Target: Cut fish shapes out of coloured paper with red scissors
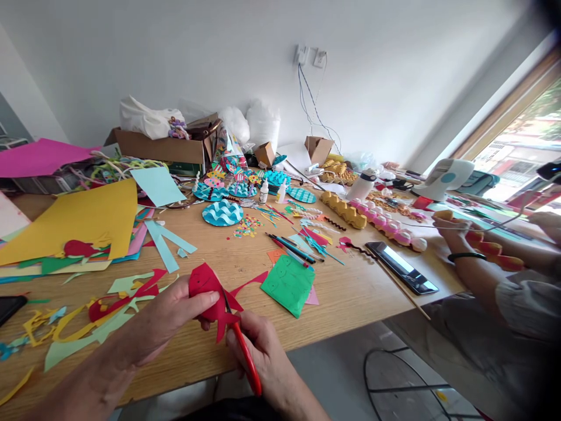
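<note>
Red paper (204, 280), partly cut and marked with drawn lines, is pinched in my left hand (177, 307) over the front of the table. My right hand (263, 345) grips red-handled scissors (246, 356), whose dark blades lie against the right side of that paper. Part of the paper hangs below the blades, and a red strip trails off behind it. A green paper sheet (288, 286) with faint pencil outlines rests to the right, beside several pens and pencils (293, 247). Light green and yellow offcuts (81, 339) lie left of my left hand.
A co-worker's hands (456, 228) hold a painted egg-carton strip (491, 248) at the right. A phone (401, 268) lies near the table's edge. Wavy blue paper discs (222, 213), glue bottles (264, 192) and a cardboard box (160, 149) stand farther back. Large yellow paper (74, 219) covers the left.
</note>
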Available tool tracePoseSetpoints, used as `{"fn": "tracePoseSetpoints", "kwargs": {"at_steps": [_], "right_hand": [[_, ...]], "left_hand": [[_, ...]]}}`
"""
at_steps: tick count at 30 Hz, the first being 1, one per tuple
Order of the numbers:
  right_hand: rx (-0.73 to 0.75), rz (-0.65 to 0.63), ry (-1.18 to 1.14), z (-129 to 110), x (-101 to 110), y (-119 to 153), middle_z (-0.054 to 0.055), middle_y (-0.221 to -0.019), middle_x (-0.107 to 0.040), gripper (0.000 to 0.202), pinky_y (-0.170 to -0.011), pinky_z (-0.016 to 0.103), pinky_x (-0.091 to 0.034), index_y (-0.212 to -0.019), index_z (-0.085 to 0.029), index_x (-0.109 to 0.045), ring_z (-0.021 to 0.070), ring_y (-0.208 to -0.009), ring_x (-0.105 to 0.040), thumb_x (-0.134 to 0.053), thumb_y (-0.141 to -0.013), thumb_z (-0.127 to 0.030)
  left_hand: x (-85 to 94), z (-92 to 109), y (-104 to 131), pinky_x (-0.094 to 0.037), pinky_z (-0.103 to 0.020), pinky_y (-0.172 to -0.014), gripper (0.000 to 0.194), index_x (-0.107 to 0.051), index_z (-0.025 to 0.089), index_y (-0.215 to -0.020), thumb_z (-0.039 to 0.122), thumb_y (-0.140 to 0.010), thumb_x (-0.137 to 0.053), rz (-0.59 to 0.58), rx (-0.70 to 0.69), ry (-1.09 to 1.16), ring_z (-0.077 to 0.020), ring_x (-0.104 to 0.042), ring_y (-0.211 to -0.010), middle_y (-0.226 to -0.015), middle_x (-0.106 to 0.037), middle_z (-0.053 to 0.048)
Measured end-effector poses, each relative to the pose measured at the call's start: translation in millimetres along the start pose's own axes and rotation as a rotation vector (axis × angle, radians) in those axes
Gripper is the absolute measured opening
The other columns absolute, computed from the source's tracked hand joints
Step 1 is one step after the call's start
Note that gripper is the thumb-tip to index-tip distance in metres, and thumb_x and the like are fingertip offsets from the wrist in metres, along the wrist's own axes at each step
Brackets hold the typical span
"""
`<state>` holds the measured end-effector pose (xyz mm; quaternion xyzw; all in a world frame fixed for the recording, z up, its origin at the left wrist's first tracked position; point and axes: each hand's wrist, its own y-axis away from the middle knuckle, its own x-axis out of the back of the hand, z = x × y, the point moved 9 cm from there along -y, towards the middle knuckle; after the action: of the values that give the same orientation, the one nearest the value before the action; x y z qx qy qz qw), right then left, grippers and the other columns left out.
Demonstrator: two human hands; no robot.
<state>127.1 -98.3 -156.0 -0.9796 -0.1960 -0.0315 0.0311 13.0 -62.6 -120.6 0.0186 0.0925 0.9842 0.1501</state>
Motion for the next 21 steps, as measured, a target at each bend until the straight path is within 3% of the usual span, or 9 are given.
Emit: {"fn": "tracePoseSetpoints", "kwargs": {"at_steps": [6,11,21], "right_hand": [[-0.002,-0.009,0.019,-2.1,-0.5,2.4,-0.004,-0.061,-0.036,0.039,-0.048,0.021,-0.025,-0.079,-0.014,-0.064,0.009,-0.055,-0.03,-0.048,-0.092,-0.047],[-0.028,0.017,0.025,-3.1,1.0,2.6,-0.005,-0.058,-0.031,0.045,-0.047,0.022,-0.022,-0.065,-0.018,-0.048,0.0093,-0.054,-0.027,-0.05,-0.087,-0.057],[-0.033,0.028,0.042,-8.2,3.4,2.5,-0.006,-0.057,-0.028,0.043,-0.046,0.022,-0.02,-0.06,-0.02,-0.037,0.009,-0.054,-0.026,-0.052,-0.087,-0.05]], "left_hand": [[2.1,-2.5,-0.4,-0.047,-0.028,-0.062,0.017,-0.064,0.021,-0.063,0.035,-0.072,-0.067,0.006,0.023,-0.022,-0.0169,-0.057,-0.061,-0.059,-0.066,0.003],[3.4,-1.1,0.0,-0.046,-0.029,-0.063,0.017,-0.064,0.021,-0.063,0.035,-0.073,-0.066,0.008,0.033,-0.049,-0.0176,-0.055,-0.062,-0.061,-0.065,0.003],[4.2,-2.4,-1.9,-0.042,-0.028,-0.064,0.018,-0.062,0.02,-0.066,0.036,-0.073,-0.065,-0.035,0.061,-0.093,-0.0165,-0.051,-0.065,-0.062,-0.061,0.004]]}}
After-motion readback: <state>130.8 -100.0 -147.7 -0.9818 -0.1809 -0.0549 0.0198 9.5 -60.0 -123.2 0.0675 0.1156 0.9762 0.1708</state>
